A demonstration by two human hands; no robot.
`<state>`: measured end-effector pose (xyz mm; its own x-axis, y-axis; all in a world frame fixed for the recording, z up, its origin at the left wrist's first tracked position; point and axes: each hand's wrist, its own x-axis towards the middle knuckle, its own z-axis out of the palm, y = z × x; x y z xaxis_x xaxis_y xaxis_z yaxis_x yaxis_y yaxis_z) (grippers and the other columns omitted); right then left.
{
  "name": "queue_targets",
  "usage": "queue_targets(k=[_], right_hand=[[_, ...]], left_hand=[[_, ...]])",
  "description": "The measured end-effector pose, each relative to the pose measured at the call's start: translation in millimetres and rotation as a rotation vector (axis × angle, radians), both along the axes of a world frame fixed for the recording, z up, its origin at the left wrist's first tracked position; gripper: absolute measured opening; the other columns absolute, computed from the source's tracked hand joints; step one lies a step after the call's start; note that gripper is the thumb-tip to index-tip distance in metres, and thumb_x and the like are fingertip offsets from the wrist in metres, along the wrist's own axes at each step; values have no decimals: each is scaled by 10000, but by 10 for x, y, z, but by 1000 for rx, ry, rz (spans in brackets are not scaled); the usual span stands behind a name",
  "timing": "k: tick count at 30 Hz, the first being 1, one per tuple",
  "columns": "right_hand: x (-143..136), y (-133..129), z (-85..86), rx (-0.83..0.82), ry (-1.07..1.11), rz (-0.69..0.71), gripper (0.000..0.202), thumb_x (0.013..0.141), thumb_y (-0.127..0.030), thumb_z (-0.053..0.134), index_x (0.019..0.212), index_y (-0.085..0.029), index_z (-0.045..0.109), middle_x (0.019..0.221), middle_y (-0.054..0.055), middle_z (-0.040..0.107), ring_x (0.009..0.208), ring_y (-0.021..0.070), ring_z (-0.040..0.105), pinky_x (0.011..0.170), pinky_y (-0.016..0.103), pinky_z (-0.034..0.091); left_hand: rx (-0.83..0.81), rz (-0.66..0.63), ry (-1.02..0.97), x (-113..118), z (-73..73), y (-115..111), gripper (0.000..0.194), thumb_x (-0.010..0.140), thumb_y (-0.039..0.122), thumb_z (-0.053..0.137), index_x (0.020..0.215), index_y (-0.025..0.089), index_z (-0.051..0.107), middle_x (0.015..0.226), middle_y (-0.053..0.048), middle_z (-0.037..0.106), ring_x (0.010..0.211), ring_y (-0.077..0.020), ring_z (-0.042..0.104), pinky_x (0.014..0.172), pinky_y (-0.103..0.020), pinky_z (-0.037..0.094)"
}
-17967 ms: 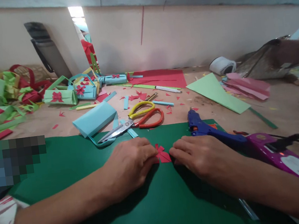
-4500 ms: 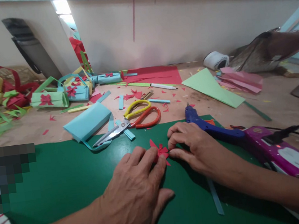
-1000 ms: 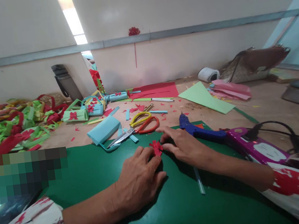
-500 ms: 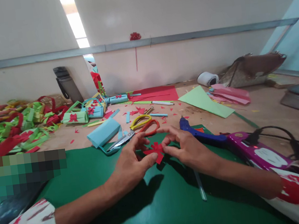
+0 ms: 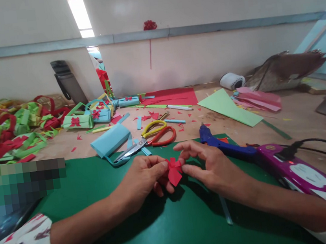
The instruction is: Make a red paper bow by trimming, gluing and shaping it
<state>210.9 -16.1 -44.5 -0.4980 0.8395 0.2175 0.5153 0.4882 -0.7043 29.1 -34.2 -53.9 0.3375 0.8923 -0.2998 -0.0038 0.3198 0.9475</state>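
Note:
A small red paper bow (image 5: 175,172) is held above the green mat (image 5: 153,234). My left hand (image 5: 146,175) pinches its left side between thumb and forefinger, the other fingers curled underneath. My right hand (image 5: 212,165) has its thumb and a fingertip on the bow's right edge, with the upper fingers bent over and away from it. Just beyond the hands lie scissors (image 5: 141,142) with one yellow and one orange handle. Beside them rests a folded light-blue paper purse (image 5: 111,139) with a strap.
A blue and purple glue gun (image 5: 232,150) with a cable lies at the right, near a clear glue stick (image 5: 226,211). Finished paper purses (image 5: 77,120) and a heap of coloured paper pieces (image 5: 17,126) stand at the left. A bottle (image 5: 69,84) leans against the wall.
My left hand has shifted its hold to pinch the bow's left side, and the bow has turned with its tails pointing down. The view has tilted slightly downward.

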Motion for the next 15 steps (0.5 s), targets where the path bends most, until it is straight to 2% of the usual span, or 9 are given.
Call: queue_targets(k=[3,6,11,15], right_hand=[[21,-19,3,257,34,30,229,819,-124,529,1029,-212,551,1008,37,625,958,178,572,847,319,432],[32,-31,20,465,54,95,106,849,-178,526,930,-191,593,1001,68,601,963,195,556,851,348,425],[20,-28,12,604,-97,109,109,843,-163,529,806,-151,630,981,111,602,970,235,544,898,440,357],[17,-20,-23,635,-199,89,165,852,-133,487,762,-149,624,977,122,634,991,264,559,905,488,332]], left_hand=[[-1,9,7,4,2,7,226,833,323,512,712,136,554,532,8,602,448,-72,537,409,-147,374],[12,10,73,22,24,-7,225,834,312,503,700,137,546,525,8,596,446,-75,537,406,-147,379],[90,5,192,61,44,-68,247,854,300,464,686,137,544,519,6,597,431,-60,496,419,-143,376],[169,4,210,70,15,-100,248,857,297,456,685,143,547,546,11,592,437,-56,474,415,-143,362]])
